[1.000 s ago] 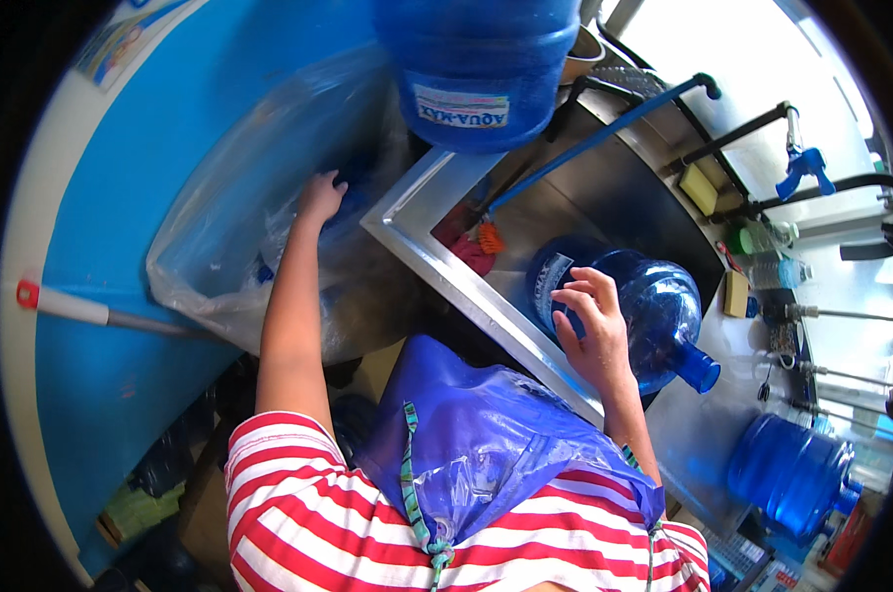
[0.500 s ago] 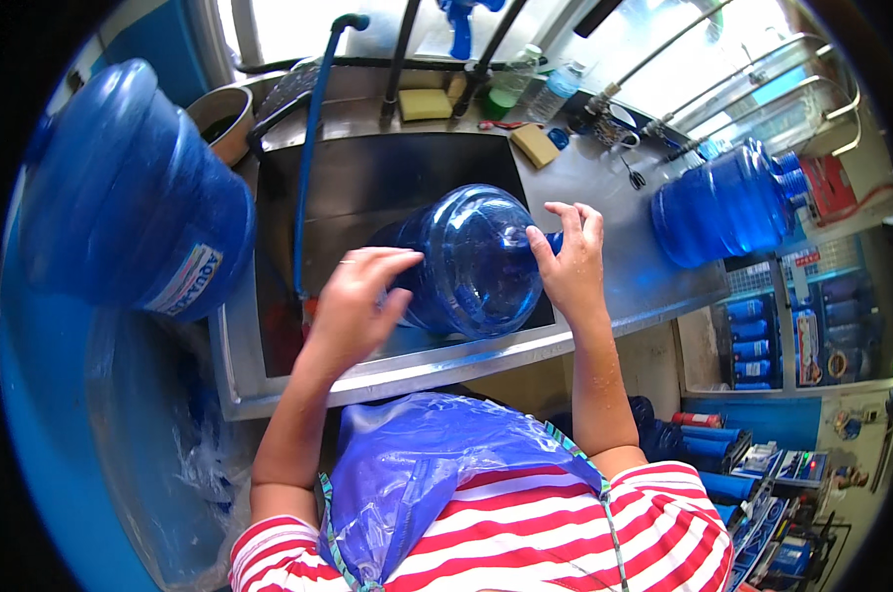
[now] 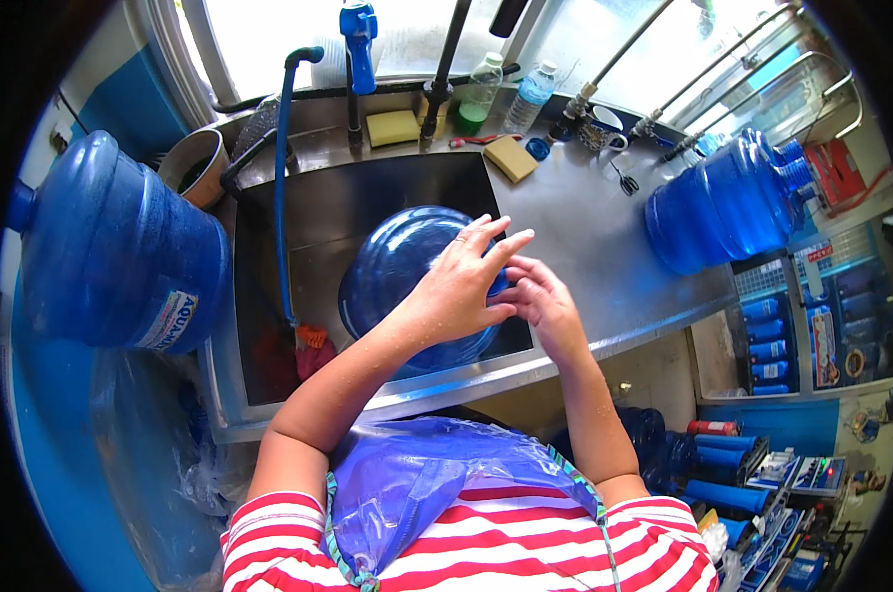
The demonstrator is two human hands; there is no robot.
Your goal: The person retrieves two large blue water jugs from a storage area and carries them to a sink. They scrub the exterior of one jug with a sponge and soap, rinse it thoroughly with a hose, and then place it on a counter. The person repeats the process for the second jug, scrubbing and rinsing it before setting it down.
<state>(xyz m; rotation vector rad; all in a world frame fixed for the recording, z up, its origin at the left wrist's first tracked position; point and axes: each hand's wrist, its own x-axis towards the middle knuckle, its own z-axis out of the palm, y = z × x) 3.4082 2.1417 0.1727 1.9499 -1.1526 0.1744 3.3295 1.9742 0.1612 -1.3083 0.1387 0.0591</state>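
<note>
A large round blue water jug lies tilted in the steel sink, its neck turned to the right. My left hand reaches across the jug's shoulder, fingers spread and stretched out near the neck. With bent fingers my right hand pinches the neck from the right side. The left hand and wrist hide part of the jug's shoulder. An orange and red cloth-like thing is in the sink, left of the jug and beside my left forearm.
Another blue jug stands at left, a third lies on the counter at right. A blue hose hangs into the sink. Yellow sponges, a bottle with green liquid, a clear bottle and scissors lie behind.
My left hand has moved right, from the jug's left side to over its shoulder by the neck. The right hand has shifted slightly left and down. The jug's neck has swung toward me.
</note>
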